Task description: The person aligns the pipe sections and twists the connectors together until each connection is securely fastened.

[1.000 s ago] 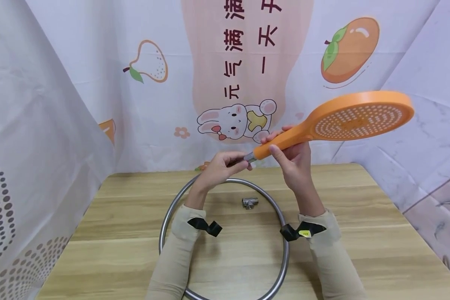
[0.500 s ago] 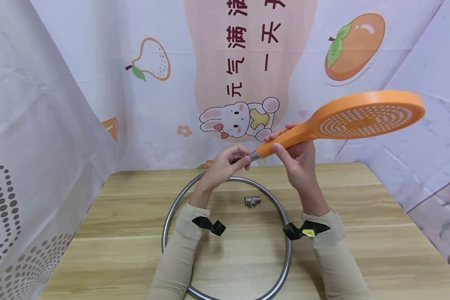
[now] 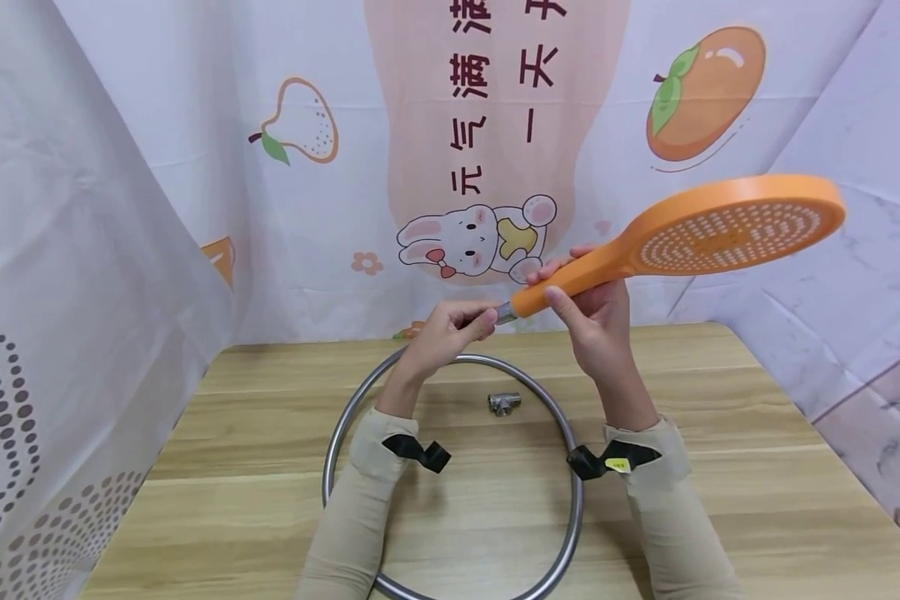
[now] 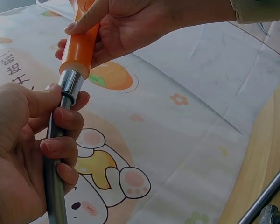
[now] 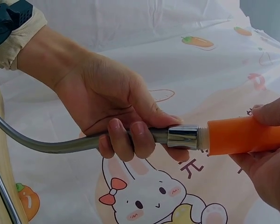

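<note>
An orange shower head [image 3: 735, 225] is held up above the table's far edge, its round perforated face tilted downward. My right hand [image 3: 598, 325] grips its handle [image 5: 245, 135], thumb on the near side. In my left hand [image 3: 450, 337] is the end of a grey metal shower hose [image 4: 56, 172], its fingers curled round it. Thumb and forefinger pinch the chrome nut [image 5: 183, 136] at the hose end. That nut sits at the handle's lower end, with a narrow strip of pale thread showing between them in the right wrist view.
The rest of the hose loops over the wooden table [image 3: 232, 467]. Inside that loop lies a small chrome T-shaped fitting [image 3: 504, 403]. A white printed cloth [image 3: 307, 250] hangs behind the table's far edge. Black wrist cameras [image 3: 423, 454] are strapped on both sleeves.
Both hands and the shower head stay in nearly the same place. The left hand's fingers have shifted slightly around the nut. The whole view has moved a little.
</note>
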Available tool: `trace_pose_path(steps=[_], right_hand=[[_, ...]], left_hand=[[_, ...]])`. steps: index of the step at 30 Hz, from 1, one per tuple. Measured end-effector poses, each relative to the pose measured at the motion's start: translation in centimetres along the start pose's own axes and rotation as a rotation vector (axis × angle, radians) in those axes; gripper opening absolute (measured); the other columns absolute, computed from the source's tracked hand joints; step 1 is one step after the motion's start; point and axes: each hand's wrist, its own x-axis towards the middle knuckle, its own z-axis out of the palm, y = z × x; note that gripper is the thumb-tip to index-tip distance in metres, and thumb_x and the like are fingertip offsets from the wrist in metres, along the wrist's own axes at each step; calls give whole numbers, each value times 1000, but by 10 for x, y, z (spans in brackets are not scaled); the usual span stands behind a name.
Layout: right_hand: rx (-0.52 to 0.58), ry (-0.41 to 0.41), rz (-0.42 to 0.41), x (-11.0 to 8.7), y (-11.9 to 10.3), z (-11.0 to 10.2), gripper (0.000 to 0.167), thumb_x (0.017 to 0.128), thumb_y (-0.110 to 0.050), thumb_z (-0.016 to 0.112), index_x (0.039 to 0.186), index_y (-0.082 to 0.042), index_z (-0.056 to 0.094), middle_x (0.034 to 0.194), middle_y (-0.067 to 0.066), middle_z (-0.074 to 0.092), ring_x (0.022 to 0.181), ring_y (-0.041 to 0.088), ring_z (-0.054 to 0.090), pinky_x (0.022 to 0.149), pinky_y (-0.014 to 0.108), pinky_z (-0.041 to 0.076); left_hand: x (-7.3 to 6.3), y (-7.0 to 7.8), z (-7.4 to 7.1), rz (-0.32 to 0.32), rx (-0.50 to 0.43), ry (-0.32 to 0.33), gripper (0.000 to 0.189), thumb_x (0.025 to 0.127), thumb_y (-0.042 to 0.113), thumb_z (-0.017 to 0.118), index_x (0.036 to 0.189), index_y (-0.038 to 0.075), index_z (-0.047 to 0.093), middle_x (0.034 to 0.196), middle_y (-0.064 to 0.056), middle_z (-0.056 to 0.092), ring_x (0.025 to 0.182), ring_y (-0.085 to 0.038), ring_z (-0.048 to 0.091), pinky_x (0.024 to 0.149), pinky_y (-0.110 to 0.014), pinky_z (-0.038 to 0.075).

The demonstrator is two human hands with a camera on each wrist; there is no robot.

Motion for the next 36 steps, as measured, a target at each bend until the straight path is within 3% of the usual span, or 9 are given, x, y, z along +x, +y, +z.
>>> trace_pose_path(steps=[7,14,24,30,36], right_hand=[[-27,13,2,-1,0,0,44,94,16,56,131,-5,44,109,11,66,103,26,71,102,36,55],[-63,35,15,-1,0,-1,46,94,18,55,131,-7,45,109,10,66,102,24,71,100,36,56],[-30,22,11,-1,0,-4,46,94,18,55,131,-7,45,109,10,66,103,24,71,101,36,55],[-5,-2,-8,1,4,-3,44,95,17,55,132,-4,44,109,12,66,103,26,70,102,36,55],[1,5,-9,1,5,-3,44,94,17,55,131,-5,45,109,12,66,103,25,70,101,36,55]], left_hand=[[1,-3,-1,11,20,-53,33,108,20,51,116,-6,70,73,-2,45,61,-12,34,56,-23,27],[-1,-1,1,12,28,-108,31,106,10,52,133,-3,64,81,-4,53,64,-14,39,57,-23,30],[0,1,7,-17,-54,-44,16,105,5,53,119,-2,57,83,-3,62,69,-12,48,60,-23,33],[1,-1,5,1,-3,-7,16,105,6,54,115,-2,62,80,-1,56,68,-13,44,60,-23,34],[3,-2,1,23,33,-16,16,105,7,54,112,-3,65,80,-1,53,68,-14,43,60,-23,34]])
